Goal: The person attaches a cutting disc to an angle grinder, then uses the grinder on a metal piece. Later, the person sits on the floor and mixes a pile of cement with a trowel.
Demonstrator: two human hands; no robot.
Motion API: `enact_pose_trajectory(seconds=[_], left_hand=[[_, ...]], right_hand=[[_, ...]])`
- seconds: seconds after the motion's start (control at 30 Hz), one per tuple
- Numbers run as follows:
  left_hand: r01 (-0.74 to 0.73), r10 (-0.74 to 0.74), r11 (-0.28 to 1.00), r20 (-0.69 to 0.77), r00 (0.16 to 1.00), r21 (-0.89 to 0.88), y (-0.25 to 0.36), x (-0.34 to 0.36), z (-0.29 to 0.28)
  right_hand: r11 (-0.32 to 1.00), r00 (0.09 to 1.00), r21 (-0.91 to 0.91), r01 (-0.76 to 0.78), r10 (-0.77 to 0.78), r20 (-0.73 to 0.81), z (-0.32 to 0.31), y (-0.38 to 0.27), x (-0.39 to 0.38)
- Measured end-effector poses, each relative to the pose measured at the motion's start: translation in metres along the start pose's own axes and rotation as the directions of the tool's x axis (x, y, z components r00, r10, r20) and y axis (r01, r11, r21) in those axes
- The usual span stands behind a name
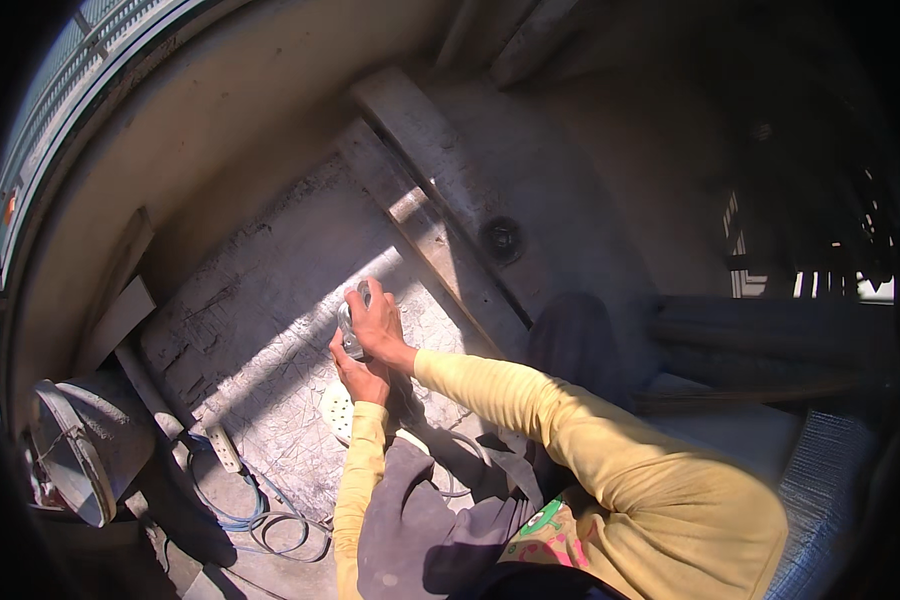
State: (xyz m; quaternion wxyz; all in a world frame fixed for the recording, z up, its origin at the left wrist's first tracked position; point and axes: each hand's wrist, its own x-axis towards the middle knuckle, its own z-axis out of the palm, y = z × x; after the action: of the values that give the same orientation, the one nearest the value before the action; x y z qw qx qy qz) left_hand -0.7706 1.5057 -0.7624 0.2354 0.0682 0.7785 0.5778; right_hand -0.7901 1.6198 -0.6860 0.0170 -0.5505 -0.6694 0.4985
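Note:
Both of my hands come together over a scratched, whitish board (270, 270). Between them is a small grey metallic object (352, 338) with a rounded, shiny edge; its kind is hard to make out. My right hand (378, 322) is closed over its upper part. Just below, my left hand (358, 375) is wrapped round its lower side, partly hidden by the right. Next to my left wrist lies a pale round disc with holes (337, 410), partly covered by my sleeve. Yellow sleeves cover both arms.
A tipped bucket (95, 450) is at the left. A white power strip (224, 448) and looped blue-grey cable (270, 522) lie near the board. Long beams (435, 235) cross beyond my hands, beside a dark round object (502, 240). Silvery sheeting (825, 470) is at right.

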Motion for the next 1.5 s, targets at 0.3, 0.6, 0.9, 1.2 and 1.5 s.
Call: enact_pose_trajectory(seconds=[0.3,0.6,0.9,1.2,1.5], left_hand=[[0.014,-0.012,0.976,-0.011,1.000,0.218,0.017,-0.006,-0.014],[-0.006,0.015,0.974,-0.039,0.999,0.225,0.011,-0.003,-0.014],[-0.048,0.049,0.995,0.009,0.999,-0.084,0.055,-0.001,-0.035],[0.068,0.073,0.917,0.333,0.940,-0.393,0.201,-0.016,-0.022],[0.097,0.035,0.977,0.593,0.804,-0.188,0.308,-0.071,-0.020]], right_hand=[[0.972,0.972,0.011,0.235,-0.234,-0.033,0.018,0.007,0.011],[0.992,0.981,-0.006,0.125,-0.123,0.153,0.019,0.006,0.017],[0.850,0.878,0.526,0.024,-0.270,0.396,-0.034,-0.012,0.013],[0.739,0.790,0.673,-0.031,-0.395,0.470,-0.157,-0.054,-0.007],[0.361,0.742,0.929,0.082,-0.645,0.185,-0.241,-0.049,-0.077]])
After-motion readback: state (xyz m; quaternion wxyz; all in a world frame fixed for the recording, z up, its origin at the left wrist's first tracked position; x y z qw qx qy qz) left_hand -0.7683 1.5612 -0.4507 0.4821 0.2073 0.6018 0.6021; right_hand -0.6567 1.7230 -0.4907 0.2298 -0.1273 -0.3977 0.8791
